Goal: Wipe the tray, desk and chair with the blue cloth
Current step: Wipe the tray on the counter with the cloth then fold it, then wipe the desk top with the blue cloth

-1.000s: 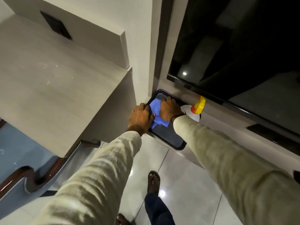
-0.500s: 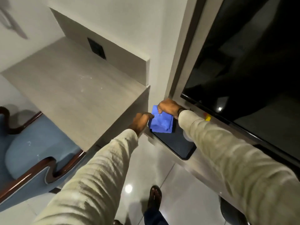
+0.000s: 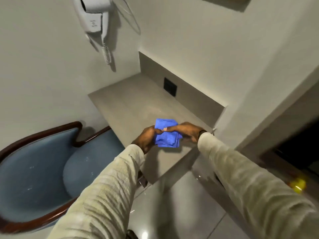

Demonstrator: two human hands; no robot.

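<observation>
Now, hands: the blue cloth (image 3: 166, 134) is clamped between the left hand (image 3: 145, 139) and right hand (image 3: 185, 132).
Cloth position: held just above the desk (image 3: 131, 104), near edge.
Bearing: bare desk lies beyond both hands; chair (image 3: 39, 161) is left.

This looks like a hotel room. A white hair dryer (image 3: 94, 16) with a coiled cord hangs in its holder on the far wall, as hotels have. Below it, a built-in grey desk (image 3: 138, 107) fills an alcove, with a dark socket plate (image 3: 170, 87) in its back panel. At the left stands an upholstered blue chair (image 3: 39, 171) with a dark wooden frame. The floor (image 3: 174, 209) is glossy tile.
</observation>
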